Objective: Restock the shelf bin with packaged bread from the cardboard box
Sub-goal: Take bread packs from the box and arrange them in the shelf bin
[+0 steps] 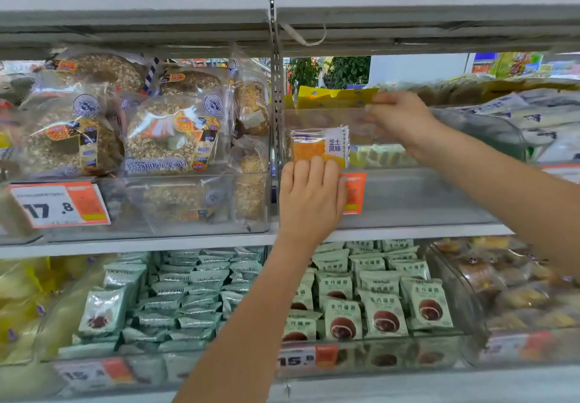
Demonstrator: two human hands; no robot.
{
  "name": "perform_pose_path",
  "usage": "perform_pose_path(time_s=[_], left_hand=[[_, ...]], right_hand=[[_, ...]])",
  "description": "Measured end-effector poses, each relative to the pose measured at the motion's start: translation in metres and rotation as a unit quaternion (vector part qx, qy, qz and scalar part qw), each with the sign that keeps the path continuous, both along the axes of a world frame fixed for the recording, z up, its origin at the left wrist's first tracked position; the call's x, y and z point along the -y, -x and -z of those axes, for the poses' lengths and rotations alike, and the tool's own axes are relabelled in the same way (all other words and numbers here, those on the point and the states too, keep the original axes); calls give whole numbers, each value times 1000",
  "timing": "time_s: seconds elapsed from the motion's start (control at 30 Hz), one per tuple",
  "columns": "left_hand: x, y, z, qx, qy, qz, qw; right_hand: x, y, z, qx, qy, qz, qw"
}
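Observation:
A clear shelf bin (408, 195) stands on the middle shelf, right of the upright post. A small stack of orange packaged bread (320, 146) stands at its front left corner, seen through the clear wall. My left hand (310, 197) lies flat against the bin's front wall just below those packets, fingers straight and pointing up, thumb over an orange price tag (356, 194). My right hand (398, 120) reaches in from the right and pinches the right end of a yellow packet (335, 96) at the bin's top rim. The cardboard box is out of view.
The bin to the left holds round oat-topped loaves (163, 132) with a 17.8 price tag (59, 205). White bagged bread (533, 120) lies to the right. The shelf below holds green packets (373, 302) and a metal shelf (408, 4) runs overhead.

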State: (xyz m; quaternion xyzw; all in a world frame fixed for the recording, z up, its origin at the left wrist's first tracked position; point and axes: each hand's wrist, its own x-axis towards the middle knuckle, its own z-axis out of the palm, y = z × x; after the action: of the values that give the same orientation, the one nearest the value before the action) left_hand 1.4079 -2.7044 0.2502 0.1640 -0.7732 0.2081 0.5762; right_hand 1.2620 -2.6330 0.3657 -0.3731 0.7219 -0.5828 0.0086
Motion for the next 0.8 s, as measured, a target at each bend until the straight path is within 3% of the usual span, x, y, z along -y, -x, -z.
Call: perform_pose_path(time_s=[0.17, 0.27, 0.37, 0.43, 0.5, 0.57, 0.63, 0.7, 0.8], left_hand=[[-26, -37, 48, 44, 13, 77, 996], [-64, -70, 113, 111, 1, 172, 979], [-97, -101, 193, 208, -76, 196, 955], [-115, -123, 243, 295, -162, 199, 920], [-129, -139, 284, 412, -280, 145, 855], [-138, -151, 316, 505, -407, 73, 757], [-144, -161, 337, 537, -482, 44, 690], [-149, -168, 350, 562, -499, 26, 659], [-152, -174, 355, 586, -474, 28, 656]], right_hand=[[-105, -72, 63, -184, 91, -37, 978], [-153, -111, 145, -149, 73, -51, 985], [-178, -132, 236, -80, -29, -42, 995], [-193, -141, 301, -33, -129, -35, 991], [-205, -146, 355, -5, -266, -81, 960], [-208, -151, 394, -19, -443, -149, 884], [-202, -157, 422, -59, -528, -167, 830], [-196, -160, 445, -93, -556, -130, 816], [-199, -166, 473, -111, -611, -94, 778]])
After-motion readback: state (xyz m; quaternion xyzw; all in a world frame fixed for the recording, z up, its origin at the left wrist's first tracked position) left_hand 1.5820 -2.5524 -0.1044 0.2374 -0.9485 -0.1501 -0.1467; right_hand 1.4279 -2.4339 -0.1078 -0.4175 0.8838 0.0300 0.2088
